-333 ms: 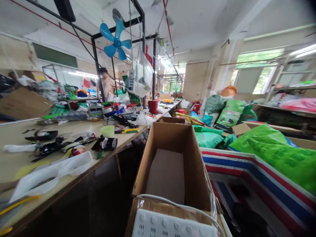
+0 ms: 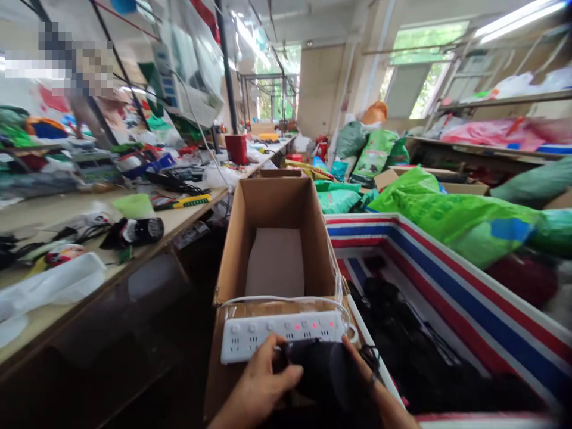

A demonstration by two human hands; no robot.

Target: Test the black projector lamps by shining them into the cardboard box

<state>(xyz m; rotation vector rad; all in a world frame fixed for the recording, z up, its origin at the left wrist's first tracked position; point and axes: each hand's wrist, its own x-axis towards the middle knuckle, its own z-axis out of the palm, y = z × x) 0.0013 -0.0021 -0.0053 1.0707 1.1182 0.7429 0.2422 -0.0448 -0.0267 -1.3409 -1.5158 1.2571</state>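
Observation:
Low in the head view, my left hand (image 2: 258, 380) and my right hand (image 2: 363, 374) grip a soft black object (image 2: 319, 370) from either side. Its shape is hard to make out. Just behind it, a white power strip (image 2: 282, 332) with red lights lies on the flaps of a cardboard box (image 2: 272, 205), and my left fingers are close to it. Its cord loops along the box edge. The box holds a flat beige sheet (image 2: 274, 265) on its bottom.
To the left runs a long workbench (image 2: 192, 208) crowded with cables, tools and plastic. A striped red, white and blue bin (image 2: 451, 274) of dark items is on the right, with green sacks (image 2: 447, 220) beyond. A person (image 2: 100, 113) stands at the bench's far side.
The view has swung right and down. Both my hands have come into view with the black object, and the power strip now shows whole, closer to the bottom of the view.

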